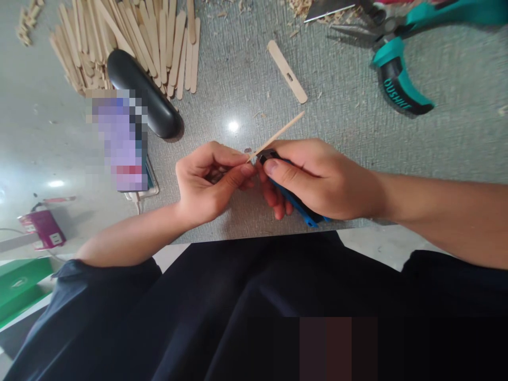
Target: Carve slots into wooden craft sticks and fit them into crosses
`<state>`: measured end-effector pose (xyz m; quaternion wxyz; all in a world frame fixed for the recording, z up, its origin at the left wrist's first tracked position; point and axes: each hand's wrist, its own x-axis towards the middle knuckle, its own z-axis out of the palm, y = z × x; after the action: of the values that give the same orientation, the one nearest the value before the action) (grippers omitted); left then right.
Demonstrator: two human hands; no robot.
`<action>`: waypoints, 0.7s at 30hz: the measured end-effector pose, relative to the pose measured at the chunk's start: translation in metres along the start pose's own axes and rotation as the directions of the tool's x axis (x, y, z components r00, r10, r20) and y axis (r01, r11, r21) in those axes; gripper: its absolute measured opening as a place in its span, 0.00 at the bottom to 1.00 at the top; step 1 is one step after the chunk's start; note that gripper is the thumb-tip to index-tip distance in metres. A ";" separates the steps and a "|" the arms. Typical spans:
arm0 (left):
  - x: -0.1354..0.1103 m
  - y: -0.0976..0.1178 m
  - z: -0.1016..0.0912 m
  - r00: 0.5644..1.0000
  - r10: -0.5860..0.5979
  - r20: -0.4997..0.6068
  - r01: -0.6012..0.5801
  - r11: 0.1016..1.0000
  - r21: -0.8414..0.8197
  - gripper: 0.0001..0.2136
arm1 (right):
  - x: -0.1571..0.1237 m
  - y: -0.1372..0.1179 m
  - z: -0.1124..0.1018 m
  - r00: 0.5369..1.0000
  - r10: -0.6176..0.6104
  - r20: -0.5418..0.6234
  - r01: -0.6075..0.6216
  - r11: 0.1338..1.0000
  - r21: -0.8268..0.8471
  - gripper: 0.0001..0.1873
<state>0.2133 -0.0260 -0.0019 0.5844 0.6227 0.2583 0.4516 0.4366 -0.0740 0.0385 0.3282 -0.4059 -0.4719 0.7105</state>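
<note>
My left hand (216,177) pinches a thin wooden craft stick (280,133) near its lower end between thumb and fingers. The stick is seen on edge and slants up to the right. Wrapped around a blue and black utility knife (293,198), my right hand (321,177) has its thumb on the tool's dark front end, close against the stick. Fingers hide much of the knife, and its blade is hard to make out. Just beyond my hands lies another craft stick (286,71) with a small slot cut in it.
A heap of craft sticks (130,39) lies at the back left, beside a black oblong case (145,95) and a phone (125,143) with a cable. Teal-handled pliers (400,79) lie at the right, near a metal blade (329,9) and wood shavings (299,8).
</note>
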 end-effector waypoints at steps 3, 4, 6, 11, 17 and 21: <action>-0.001 0.001 -0.001 0.997 -0.075 0.003 0.075 0.997 0.028 0.16 | -0.001 0.001 -0.003 0.999 -0.026 0.039 0.026 1.000 0.013 0.19; -0.002 0.002 -0.001 0.993 -0.116 0.003 0.116 0.993 0.030 0.18 | -0.001 0.001 -0.003 0.998 -0.031 0.046 0.030 0.999 0.020 0.19; -0.001 0.004 -0.001 0.981 -0.194 0.008 0.193 0.981 0.020 0.23 | -0.001 0.001 -0.004 0.999 -0.015 0.050 0.013 0.999 0.044 0.19; 0.004 0.006 0.001 0.952 -0.306 0.019 0.306 0.952 -0.004 0.26 | 0.000 -0.002 -0.003 0.994 0.081 0.071 -0.092 0.979 0.182 0.21; 0.007 0.007 0.002 0.944 -0.329 0.007 0.329 0.943 -0.050 0.25 | -0.001 -0.004 -0.004 0.990 0.140 0.030 -0.143 0.969 0.200 0.21; 0.006 0.004 0.005 0.941 -0.332 -0.058 0.330 0.943 -0.044 0.26 | -0.003 -0.003 -0.007 0.993 0.108 -0.048 -0.102 0.989 0.111 0.21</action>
<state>0.2198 -0.0238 0.0039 0.6537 0.5457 0.3704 0.3710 0.4446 -0.0728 0.0408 0.3246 -0.4308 -0.4014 0.7402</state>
